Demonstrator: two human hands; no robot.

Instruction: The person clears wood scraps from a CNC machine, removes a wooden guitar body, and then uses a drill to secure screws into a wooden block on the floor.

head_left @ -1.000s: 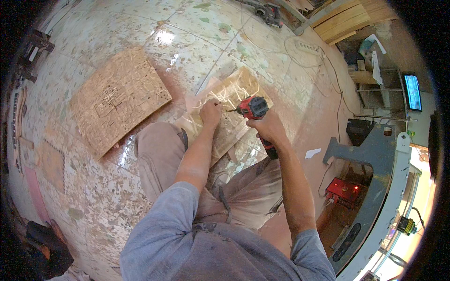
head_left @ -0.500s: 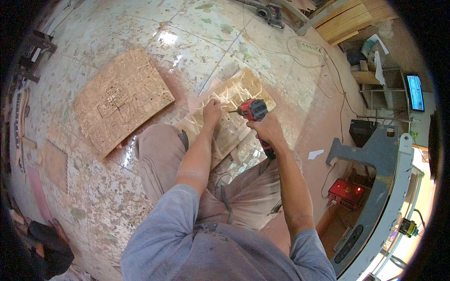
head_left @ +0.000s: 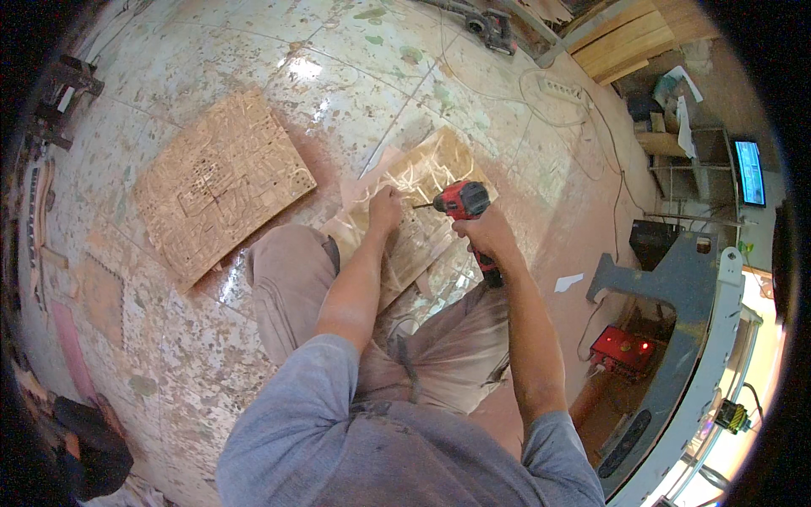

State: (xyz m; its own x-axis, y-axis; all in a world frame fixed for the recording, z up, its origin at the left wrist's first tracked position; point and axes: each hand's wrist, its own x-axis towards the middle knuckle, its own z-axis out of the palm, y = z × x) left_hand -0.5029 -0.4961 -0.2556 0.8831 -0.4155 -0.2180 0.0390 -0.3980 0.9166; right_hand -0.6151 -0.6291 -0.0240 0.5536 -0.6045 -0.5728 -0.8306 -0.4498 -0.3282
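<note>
My right hand (head_left: pixel 488 235) grips a red and black cordless drill (head_left: pixel 465 201) by its handle. Its thin bit points left, toward my left hand (head_left: pixel 386 209). That hand is closed just off the bit's tip, and anything it pinches is too small or hidden to name. Beneath both hands, in front of my crossed legs, is a tan sheet or board (head_left: pixel 404 269) with a shiny surface. Pale, thin curled strips (head_left: pixel 422 175) lie across its far part. To the left, a thick wooden board (head_left: pixel 221 182) full of grooves and small holes lies on the floor.
Tiled floor (head_left: pixel 355 80) with worn, peeling patches surrounds me. A power strip (head_left: pixel 559 89) with trailing cables lies at the far right. On the right stand a red box with lit lamps (head_left: pixel 621 351) and a grey machine frame (head_left: pixel 676 287). Another power tool (head_left: pixel 490 32) rests at the far edge.
The drill and my right hand have shifted slightly right and nearer. My left hand has dropped slightly nearer too, still closed by the bit.
</note>
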